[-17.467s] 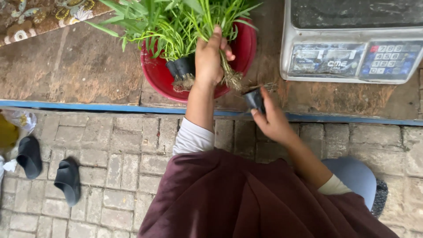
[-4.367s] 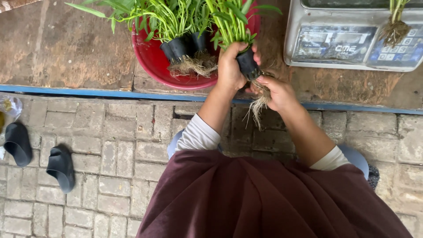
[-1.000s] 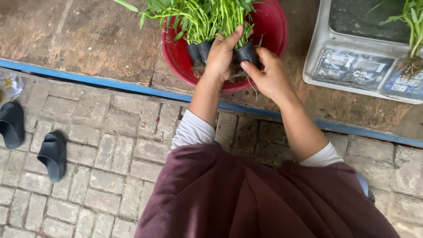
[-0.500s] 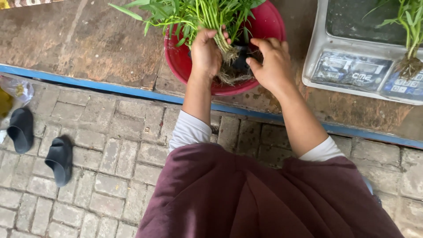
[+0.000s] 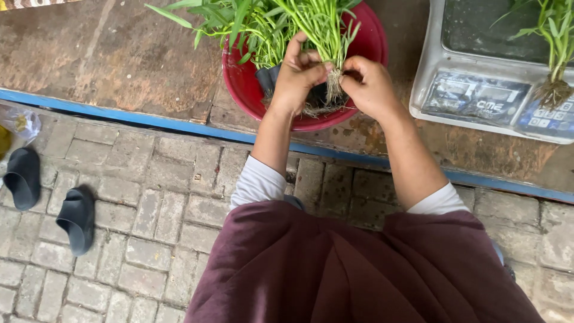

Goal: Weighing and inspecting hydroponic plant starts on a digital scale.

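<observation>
A red basin [image 5: 254, 98] sits on a worn wooden bench, full of green leafy plants [image 5: 269, 24] with pale stems and tangled roots. Both my hands are over the basin's near side. My left hand [image 5: 299, 75] grips a bunch of stems [image 5: 333, 84] just above its roots. From the right, the fingers of my right hand [image 5: 371, 87] pinch the same bunch. A small black pot [image 5: 267, 78] shows beside my left hand inside the basin.
A digital weighing scale [image 5: 478, 98] stands at the right of the bench, with a rooted green plant [image 5: 556, 54] lying on it. The bench has a blue front edge [image 5: 149, 116]. Two dark slippers [image 5: 51, 194] lie on the brick paving at the left.
My hands have come together over the basin: the left now holds a bare rooted bunch and the right has closed in on it. The camera view has shifted slightly.
</observation>
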